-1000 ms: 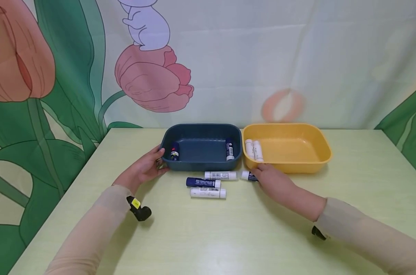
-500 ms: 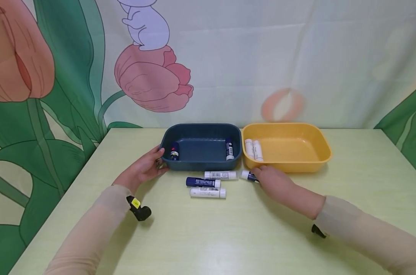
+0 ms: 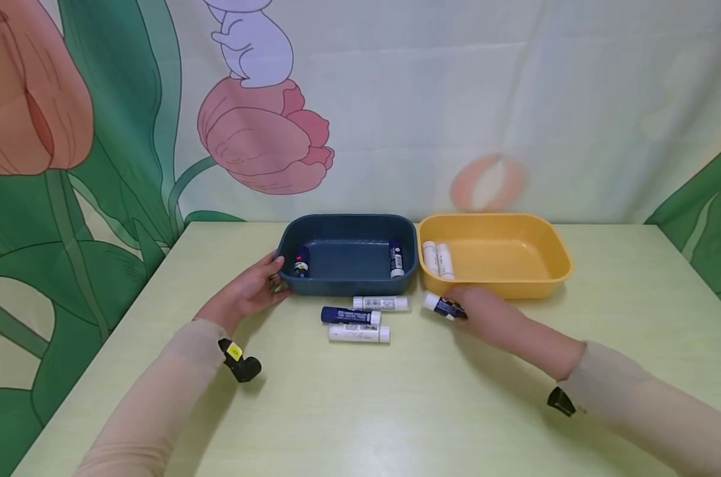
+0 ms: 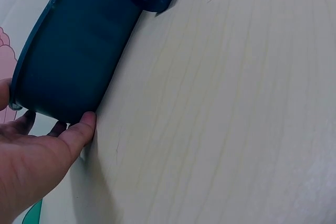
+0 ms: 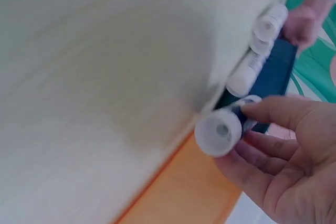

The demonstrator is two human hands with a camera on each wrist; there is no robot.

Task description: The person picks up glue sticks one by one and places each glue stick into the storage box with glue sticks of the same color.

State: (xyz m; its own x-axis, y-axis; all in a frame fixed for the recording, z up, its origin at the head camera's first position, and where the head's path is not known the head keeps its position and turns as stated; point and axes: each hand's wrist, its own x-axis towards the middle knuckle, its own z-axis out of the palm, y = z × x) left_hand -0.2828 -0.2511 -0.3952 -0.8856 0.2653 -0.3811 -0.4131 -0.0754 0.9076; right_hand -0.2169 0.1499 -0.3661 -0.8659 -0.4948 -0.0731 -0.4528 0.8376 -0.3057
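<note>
While the right hand pinches the blue-and-white stick, apply even pressure. Use the left hand, gripping one end, to brace the dark blue tray. Lift the stick clear of the yellow tray just behind it.

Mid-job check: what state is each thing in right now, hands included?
Blue bin: upright, two blue sticks inside, one toward each end
Yellow bin: upright, two white sticks inside, side by side
Held blue stick: tilted, outside both bins
Loose sticks, two white, one blue: lying on the table
Left hand: holding the blue bin's left end
Right hand: pinching the held stick
</note>
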